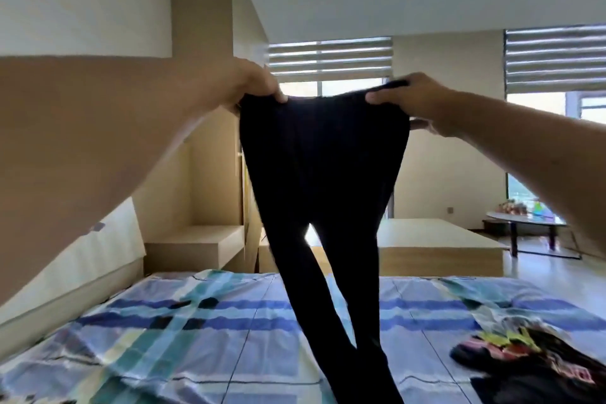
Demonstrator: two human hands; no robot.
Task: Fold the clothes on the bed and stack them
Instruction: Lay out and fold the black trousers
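Observation:
A pair of black leggings (323, 154) hangs in the air in front of me, waistband up, its two legs dangling down to the bed (196, 331). My left hand (255, 84) pinches the waistband's left corner. My right hand (413, 100) grips the right corner, thumb on the near side. At the bed's lower right lies a dark garment with a red and yellow print (531, 361), unfolded.
The bed has a blue, teal and white plaid sheet. A padded headboard (75, 275) runs along the left. Behind the bed stand a wooden wardrobe (210, 147), a low wooden platform (436, 239) and a small round table (524, 223) near the windows.

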